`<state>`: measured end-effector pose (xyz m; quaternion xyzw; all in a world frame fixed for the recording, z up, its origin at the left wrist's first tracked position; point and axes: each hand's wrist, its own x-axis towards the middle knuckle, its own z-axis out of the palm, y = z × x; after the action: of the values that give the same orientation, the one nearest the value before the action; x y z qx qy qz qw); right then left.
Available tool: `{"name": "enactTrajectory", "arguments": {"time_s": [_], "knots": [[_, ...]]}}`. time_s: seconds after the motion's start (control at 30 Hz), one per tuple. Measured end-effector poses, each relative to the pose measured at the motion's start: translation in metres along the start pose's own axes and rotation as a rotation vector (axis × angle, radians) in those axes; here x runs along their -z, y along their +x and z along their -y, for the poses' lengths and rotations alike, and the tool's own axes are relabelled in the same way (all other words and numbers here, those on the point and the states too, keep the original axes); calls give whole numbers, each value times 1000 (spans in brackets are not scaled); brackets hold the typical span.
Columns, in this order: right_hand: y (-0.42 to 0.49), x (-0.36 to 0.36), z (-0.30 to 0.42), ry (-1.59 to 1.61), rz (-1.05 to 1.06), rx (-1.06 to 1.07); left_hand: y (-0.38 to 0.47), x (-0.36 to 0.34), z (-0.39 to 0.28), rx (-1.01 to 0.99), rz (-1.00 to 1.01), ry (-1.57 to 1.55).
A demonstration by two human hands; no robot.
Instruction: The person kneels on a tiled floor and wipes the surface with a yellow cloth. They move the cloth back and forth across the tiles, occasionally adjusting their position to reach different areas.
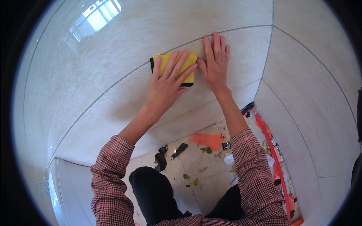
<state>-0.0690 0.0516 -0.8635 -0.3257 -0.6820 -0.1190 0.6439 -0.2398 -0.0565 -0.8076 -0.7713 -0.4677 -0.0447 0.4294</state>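
My left hand (168,75) lies spread over a folded yellow cloth with black edging (190,60), pressing it flat against the light tiled wall (135,34). The cloth's upper left corner meets a dark grout line (116,88). Just to the right, my right hand (215,60) rests palm down on the tile, fingers together and thumb apart, with nothing in it. Its fingertips reach the same grout line. The thumb is close to the cloth's right edge.
On the floor (209,180) below lie an orange-red scrap (208,141), black pieces (160,161), green leaves (195,182) and other debris. A long red strip (273,152) runs along the base of the right wall (299,84). A pale panel (75,189) stands at lower left.
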Motion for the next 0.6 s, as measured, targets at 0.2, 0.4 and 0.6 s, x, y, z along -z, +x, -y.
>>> {"name": "enactTrajectory", "arguments": {"time_s": [0.2,0.4,0.6], "knots": [[-2,-2,8,-3,-63,-41,13,11,13,-23,-29,-6],[4,6,-2,139,-39,-82,63,7,1,-50,-119,-5],[4,32,-17,-18,56,7,58,4,-17,-77,-29,49]]}}
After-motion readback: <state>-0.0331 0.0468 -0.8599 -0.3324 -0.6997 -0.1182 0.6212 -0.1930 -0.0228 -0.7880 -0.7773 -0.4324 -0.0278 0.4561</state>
